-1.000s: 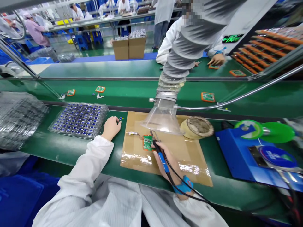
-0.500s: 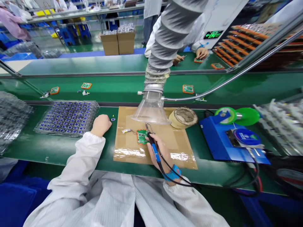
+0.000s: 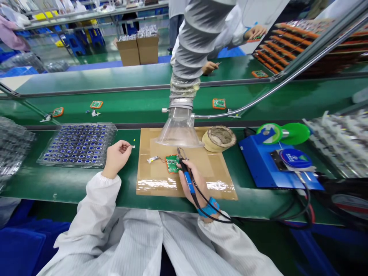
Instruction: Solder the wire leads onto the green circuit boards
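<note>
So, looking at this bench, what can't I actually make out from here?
In the head view:
Tiny white piece at the fingertips of the left hand: too small to identify.
Green circuit board with orange edging: right part covered by the right hand and its blue-and-black corded tool.
Co-worker in white across the bench: partly hidden by the grey ribbed hose.
Stack of clear plastic trays: cut off by the left edge.

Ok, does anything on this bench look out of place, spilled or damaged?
Nothing looks spilled or plainly damaged. One small oddity: a tiny yellow speck lies loose on the green bench by the left hand, apart from the parts tray; too small to identify.
</note>
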`<move>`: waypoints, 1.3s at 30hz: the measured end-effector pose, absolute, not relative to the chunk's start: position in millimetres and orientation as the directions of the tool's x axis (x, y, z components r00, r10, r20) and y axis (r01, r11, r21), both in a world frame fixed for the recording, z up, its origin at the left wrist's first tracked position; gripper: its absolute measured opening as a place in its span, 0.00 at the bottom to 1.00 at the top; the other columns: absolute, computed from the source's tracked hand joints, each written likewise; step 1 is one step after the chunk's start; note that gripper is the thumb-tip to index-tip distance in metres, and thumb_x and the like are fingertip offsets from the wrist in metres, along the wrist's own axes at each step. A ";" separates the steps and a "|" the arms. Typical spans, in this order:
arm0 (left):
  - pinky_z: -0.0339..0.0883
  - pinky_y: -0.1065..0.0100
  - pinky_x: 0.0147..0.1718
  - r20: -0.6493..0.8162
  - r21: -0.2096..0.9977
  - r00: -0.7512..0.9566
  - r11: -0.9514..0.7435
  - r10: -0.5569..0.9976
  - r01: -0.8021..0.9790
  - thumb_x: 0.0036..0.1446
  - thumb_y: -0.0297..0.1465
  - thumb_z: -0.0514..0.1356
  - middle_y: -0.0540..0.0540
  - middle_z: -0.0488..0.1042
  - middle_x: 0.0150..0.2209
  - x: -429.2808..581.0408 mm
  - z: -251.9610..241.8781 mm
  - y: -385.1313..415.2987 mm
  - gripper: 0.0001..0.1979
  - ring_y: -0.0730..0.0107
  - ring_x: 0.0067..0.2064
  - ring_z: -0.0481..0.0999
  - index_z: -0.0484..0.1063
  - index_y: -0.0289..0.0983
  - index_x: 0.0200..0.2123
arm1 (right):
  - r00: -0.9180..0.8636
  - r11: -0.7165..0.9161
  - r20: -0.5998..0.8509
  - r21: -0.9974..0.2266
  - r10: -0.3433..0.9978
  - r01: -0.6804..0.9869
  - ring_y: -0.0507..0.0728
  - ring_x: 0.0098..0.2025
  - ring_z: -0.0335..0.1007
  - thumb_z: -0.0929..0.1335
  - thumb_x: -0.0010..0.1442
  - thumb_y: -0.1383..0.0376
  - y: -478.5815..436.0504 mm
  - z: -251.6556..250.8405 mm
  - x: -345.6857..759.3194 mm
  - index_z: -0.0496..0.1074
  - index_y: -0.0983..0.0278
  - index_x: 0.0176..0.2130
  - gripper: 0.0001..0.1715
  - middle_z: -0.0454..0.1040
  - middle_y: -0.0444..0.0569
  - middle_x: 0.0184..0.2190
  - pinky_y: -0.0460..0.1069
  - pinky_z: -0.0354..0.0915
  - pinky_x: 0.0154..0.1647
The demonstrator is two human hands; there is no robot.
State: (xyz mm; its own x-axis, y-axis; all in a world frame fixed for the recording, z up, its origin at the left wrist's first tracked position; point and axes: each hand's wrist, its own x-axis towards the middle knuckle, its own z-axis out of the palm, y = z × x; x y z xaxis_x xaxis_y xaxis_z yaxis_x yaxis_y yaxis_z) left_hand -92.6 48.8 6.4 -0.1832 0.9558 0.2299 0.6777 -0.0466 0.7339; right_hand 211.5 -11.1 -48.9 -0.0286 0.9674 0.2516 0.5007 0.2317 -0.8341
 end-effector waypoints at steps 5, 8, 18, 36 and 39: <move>0.75 0.63 0.47 0.207 0.975 -0.173 -0.189 0.963 0.117 0.54 0.37 0.67 0.41 0.81 0.43 -59.2 17.9 47.3 0.11 0.63 0.45 0.81 0.71 0.36 0.30 | -0.016 0.242 0.265 -0.852 0.964 0.464 0.63 0.54 0.78 0.67 0.67 0.59 -11.6 -47.7 212.2 0.67 0.59 0.59 0.22 0.81 0.53 0.50 0.63 0.71 0.58; 0.77 0.63 0.40 0.011 0.995 -0.036 -0.014 0.999 -0.103 0.52 0.39 0.69 0.42 0.82 0.35 -35.8 20.1 44.9 0.15 0.64 0.37 0.82 0.69 0.36 0.29 | 0.024 0.240 0.269 -0.893 0.963 0.380 0.63 0.54 0.78 0.68 0.67 0.59 -14.6 -42.0 210.0 0.67 0.59 0.59 0.22 0.81 0.53 0.49 0.63 0.71 0.59; 0.77 0.71 0.28 -0.337 0.941 0.273 0.309 0.901 0.141 0.49 0.37 0.73 0.44 0.81 0.26 10.2 37.1 24.1 0.14 0.72 0.25 0.78 0.77 0.33 0.30 | 0.116 0.124 0.112 -0.987 0.987 -0.099 0.58 0.42 0.80 0.74 0.61 0.60 -13.3 -6.9 180.2 0.68 0.58 0.52 0.22 0.82 0.48 0.41 0.56 0.76 0.47; 0.70 0.69 0.32 -0.201 0.900 0.297 0.056 0.934 0.433 0.57 0.33 0.64 0.49 0.79 0.27 14.5 30.4 21.8 0.07 0.71 0.29 0.75 0.78 0.37 0.28 | 0.159 0.088 0.069 -0.989 0.985 -0.117 0.54 0.35 0.76 0.73 0.59 0.62 -9.9 -14.3 174.6 0.68 0.58 0.48 0.18 0.77 0.43 0.33 0.52 0.74 0.41; 0.69 0.64 0.39 -0.082 0.778 0.355 -0.163 0.931 0.607 0.61 0.32 0.61 0.49 0.80 0.31 11.8 27.6 32.2 0.09 0.67 0.34 0.75 0.78 0.38 0.29 | 0.177 0.076 0.064 -0.995 0.982 -0.060 0.55 0.36 0.76 0.73 0.60 0.61 -10.0 -21.0 180.8 0.69 0.58 0.48 0.17 0.77 0.43 0.34 0.52 0.74 0.42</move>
